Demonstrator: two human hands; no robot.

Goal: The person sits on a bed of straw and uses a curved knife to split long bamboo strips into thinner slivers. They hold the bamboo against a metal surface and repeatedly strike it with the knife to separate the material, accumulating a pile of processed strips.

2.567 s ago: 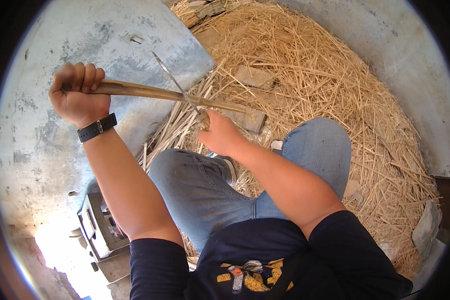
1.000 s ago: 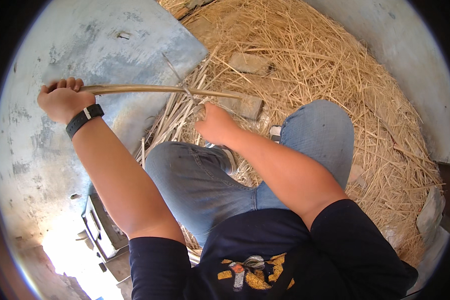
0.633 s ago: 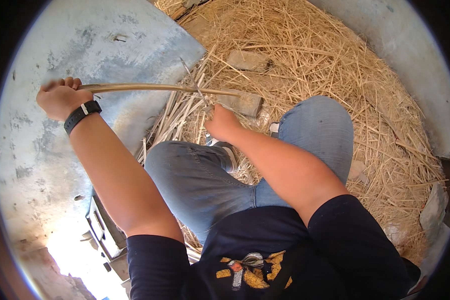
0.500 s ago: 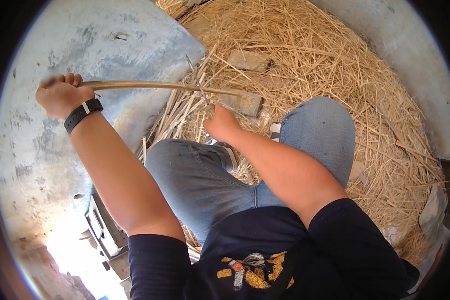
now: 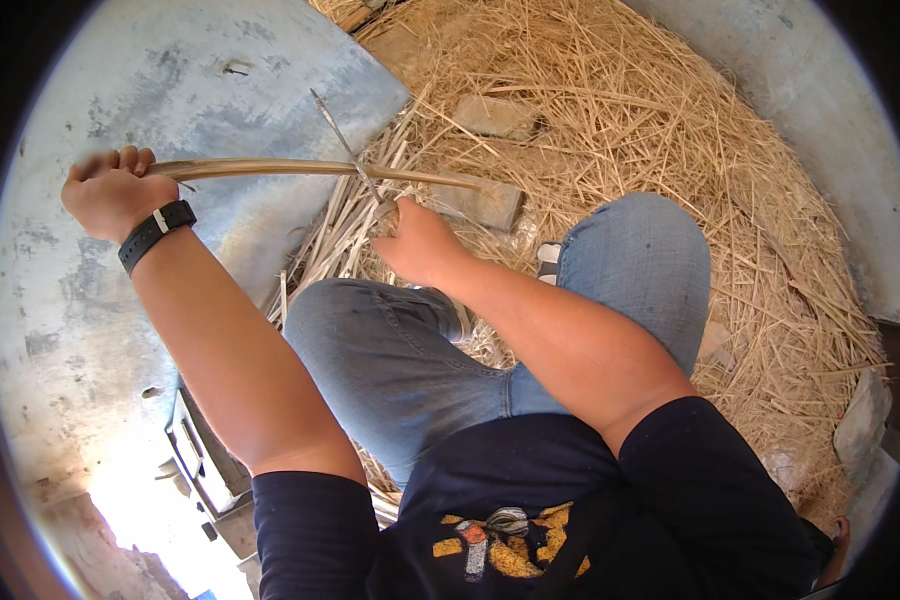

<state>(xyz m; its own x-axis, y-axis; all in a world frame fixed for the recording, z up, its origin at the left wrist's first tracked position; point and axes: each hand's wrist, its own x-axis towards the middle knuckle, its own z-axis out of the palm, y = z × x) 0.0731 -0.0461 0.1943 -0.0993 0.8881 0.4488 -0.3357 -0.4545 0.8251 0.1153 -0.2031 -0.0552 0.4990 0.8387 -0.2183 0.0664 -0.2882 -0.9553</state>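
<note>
My left hand (image 5: 115, 190) is closed around the thick end of a long, slightly bent bamboo strip (image 5: 260, 168), held out to the left in front of the blue-grey wall. The strip's thin end reaches right, over a flat brick (image 5: 495, 207) on the floor. In my right hand (image 5: 420, 243), closed on its handle, is a narrow-bladed knife (image 5: 332, 122). Its blade slants up and left across the strip, near the strip's middle. My fingers hide most of the handle. Whether the edge bites into the strip is too small to tell.
Straw-like shavings (image 5: 620, 110) cover the floor, with a second brick (image 5: 495, 117) among them. Loose pale strips (image 5: 345, 235) lie beside my left knee (image 5: 335, 320). Painted walls stand at left (image 5: 190, 80) and right (image 5: 770, 60). A dark-framed object (image 5: 205, 450) is at lower left.
My right hand and the knife have slid left along the strip, and the blade leans further left. The left hand has shifted slightly left with the strip.
</note>
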